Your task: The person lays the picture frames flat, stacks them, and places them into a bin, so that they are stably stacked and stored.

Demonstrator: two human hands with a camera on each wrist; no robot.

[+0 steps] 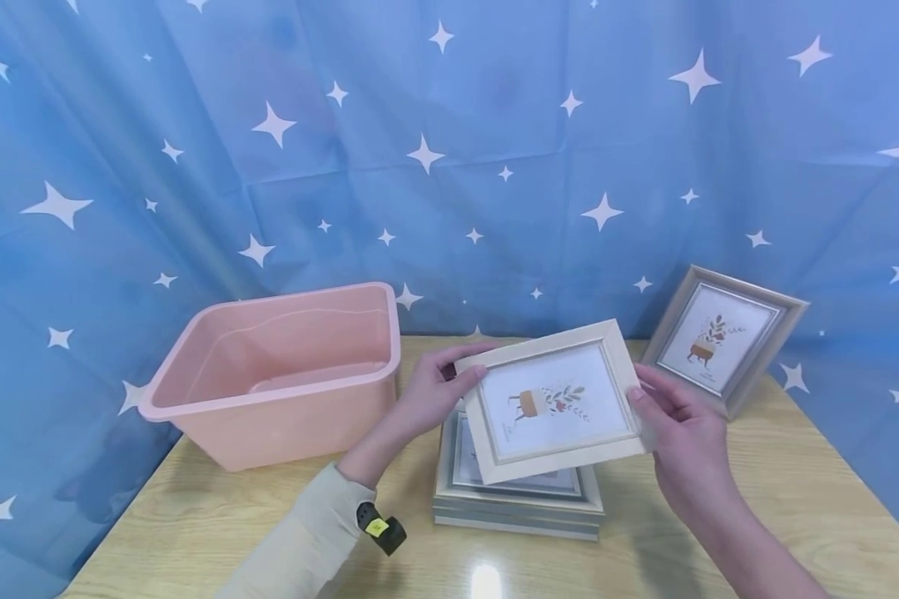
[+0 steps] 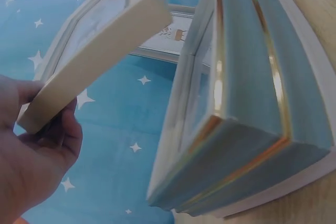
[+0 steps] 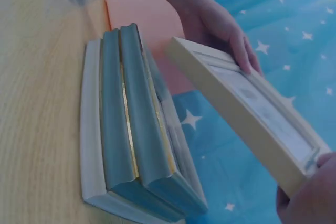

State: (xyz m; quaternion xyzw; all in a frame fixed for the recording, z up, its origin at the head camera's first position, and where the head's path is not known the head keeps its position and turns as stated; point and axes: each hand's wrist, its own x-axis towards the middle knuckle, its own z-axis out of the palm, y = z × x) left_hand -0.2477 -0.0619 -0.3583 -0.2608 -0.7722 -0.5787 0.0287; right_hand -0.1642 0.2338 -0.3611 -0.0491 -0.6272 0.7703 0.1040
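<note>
Between both hands a cream picture frame (image 1: 554, 449) with a printed plant drawing is held in the air, lying sideways and tilted. My left hand (image 1: 436, 391) grips its left end, thumb on the face and fingers behind. At the opposite end, my right hand (image 1: 685, 424) pinches the edge, its thumb on the front. Below sits a stack of picture frames (image 1: 519, 520), partly covered by the held one. The left wrist view shows the stack's blue-grey sides (image 2: 252, 77) with gold lines; in the right wrist view the cream frame (image 3: 236, 124) is apart from the stack.
A pink plastic bin (image 1: 292, 424) stands at the left of the wooden table (image 1: 195, 532). At the back right, another picture frame (image 1: 764, 341) in grey-beige leans against the blue star-patterned curtain (image 1: 494, 200). A black band (image 1: 380, 527) circles the left wrist.
</note>
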